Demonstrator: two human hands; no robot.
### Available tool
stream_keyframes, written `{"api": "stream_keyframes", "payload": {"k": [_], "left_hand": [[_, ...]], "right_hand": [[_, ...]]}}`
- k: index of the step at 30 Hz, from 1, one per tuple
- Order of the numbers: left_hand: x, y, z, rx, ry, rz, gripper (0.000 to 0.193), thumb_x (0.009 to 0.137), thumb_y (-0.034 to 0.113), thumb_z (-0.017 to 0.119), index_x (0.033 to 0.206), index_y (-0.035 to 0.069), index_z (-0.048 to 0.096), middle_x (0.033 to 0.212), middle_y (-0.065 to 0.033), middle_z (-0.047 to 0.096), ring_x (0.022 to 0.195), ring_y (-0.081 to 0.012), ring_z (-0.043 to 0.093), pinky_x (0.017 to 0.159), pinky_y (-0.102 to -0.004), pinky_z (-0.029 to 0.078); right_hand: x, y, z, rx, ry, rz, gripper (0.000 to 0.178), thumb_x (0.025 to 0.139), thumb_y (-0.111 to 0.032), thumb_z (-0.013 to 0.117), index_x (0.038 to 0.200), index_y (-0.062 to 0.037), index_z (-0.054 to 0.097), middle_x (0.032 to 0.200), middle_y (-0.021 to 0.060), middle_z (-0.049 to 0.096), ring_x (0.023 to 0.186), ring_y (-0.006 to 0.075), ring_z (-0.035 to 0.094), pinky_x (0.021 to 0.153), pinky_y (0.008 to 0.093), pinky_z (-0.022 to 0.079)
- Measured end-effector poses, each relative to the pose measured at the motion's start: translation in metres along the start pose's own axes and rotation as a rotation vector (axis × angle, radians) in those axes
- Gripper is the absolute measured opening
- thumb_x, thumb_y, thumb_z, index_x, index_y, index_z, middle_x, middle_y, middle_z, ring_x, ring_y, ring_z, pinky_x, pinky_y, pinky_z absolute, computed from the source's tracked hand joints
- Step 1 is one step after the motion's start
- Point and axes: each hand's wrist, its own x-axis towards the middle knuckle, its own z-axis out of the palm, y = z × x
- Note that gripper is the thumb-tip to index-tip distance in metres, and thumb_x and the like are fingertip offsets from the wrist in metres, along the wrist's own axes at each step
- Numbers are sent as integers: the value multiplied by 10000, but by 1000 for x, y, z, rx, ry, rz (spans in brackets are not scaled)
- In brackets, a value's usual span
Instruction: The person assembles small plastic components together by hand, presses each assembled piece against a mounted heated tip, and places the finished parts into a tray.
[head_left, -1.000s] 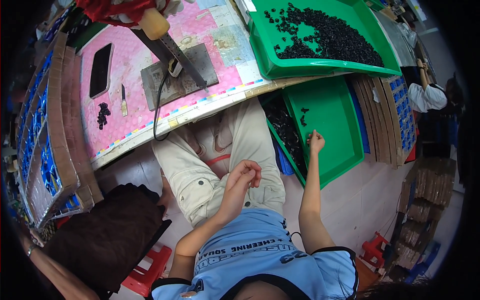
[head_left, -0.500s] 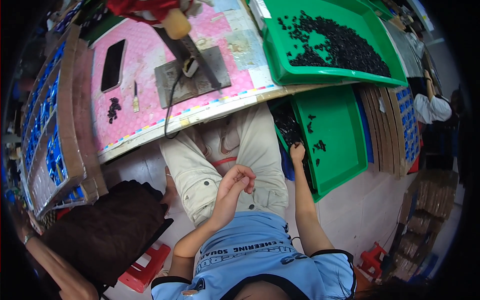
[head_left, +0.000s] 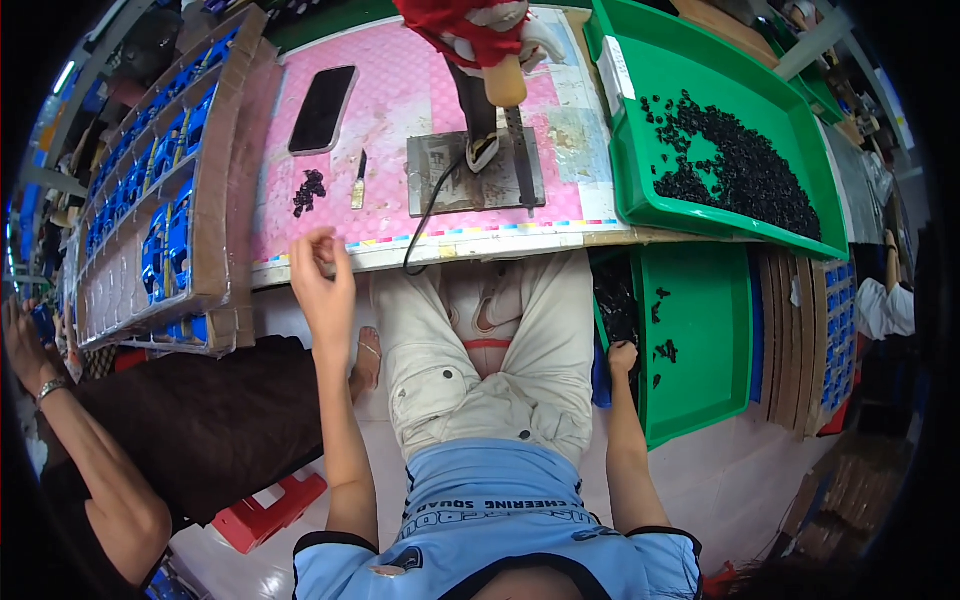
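My left hand (head_left: pixel 322 268) is raised at the table's front edge, its fingers loosely curled and apart, with nothing visible in them. Just beyond it on the pink table mat (head_left: pixel 385 110) lie a small heap of black parts (head_left: pixel 309 193) and a small knife (head_left: pixel 359 180) with a pale handle. Low on the right, my right hand (head_left: pixel 622 357) is closed beside a dark container of shiny black pieces (head_left: pixel 615 300); whatever it holds is hidden. Next to that hand is a lower green tray (head_left: pixel 705 340) with a few black pieces in it.
An upper green tray (head_left: pixel 740 215) full of small black parts stands at the table's right. A metal-based stand (head_left: pixel 440 190) with a cable sits mid-table, and a phone (head_left: pixel 324 110) lies left. Partitioned boxes of blue parts (head_left: pixel 170 240) stand left. Another person's arm (head_left: pixel 100 460) is lower left.
My left hand has moved forward and left from over my lap to the table's front edge. My right hand stays closed beside the lower green tray. The view has shifted.
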Motion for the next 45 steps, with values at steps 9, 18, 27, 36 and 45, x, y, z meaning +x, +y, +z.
{"api": "stream_keyframes", "payload": {"k": [9, 18, 27, 36, 45], "left_hand": [[47, -55, -6, 481, 351, 243, 193, 718, 99, 555, 887, 8, 532, 833, -130, 491, 794, -272, 481, 723, -354, 379], [23, -36, -2, -103, 250, -75, 113, 751, 102, 561, 762, 11, 495, 723, -23, 463, 629, -111, 419, 609, -236, 347], [-76, 60, 29, -949, -522, -236, 96, 756, -16, 491, 832, 15, 443, 868, -56, 454, 799, -95, 428, 736, -210, 344], [-102, 82, 38, -1128, -764, -288, 121, 758, -43, 470, 854, 8, 417, 878, -71, 410, 808, -109, 422, 745, -216, 352], [-106, 97, 24, -1114, -834, -324, 99, 771, 23, 486, 846, 22, 420, 861, -46, 385, 816, -109, 385, 747, -221, 314]], "right_hand": [[-11, -35, -36, 158, 244, -350, 67, 748, -70, 490, 783, -12, 488, 823, 170, 467, 736, 339, 504, 656, 397, 411], [-47, -110, -104, 591, 290, -577, 70, 776, -54, 491, 795, 13, 490, 875, 118, 508, 560, 141, 418, 529, 261, 359], [-191, -209, -223, 1420, -452, -504, 106, 849, -110, 420, 835, -9, 445, 963, 144, 525, 663, 116, 492, 632, 234, 416], [-225, -233, -263, 1690, -700, -497, 136, 851, -122, 403, 904, 2, 414, 928, 160, 505, 800, 187, 541, 702, 305, 475], [-235, -232, -278, 1683, -530, -733, 225, 828, -133, 456, 969, 37, 413, 969, 179, 480, 911, 231, 506, 794, 330, 434]]}}
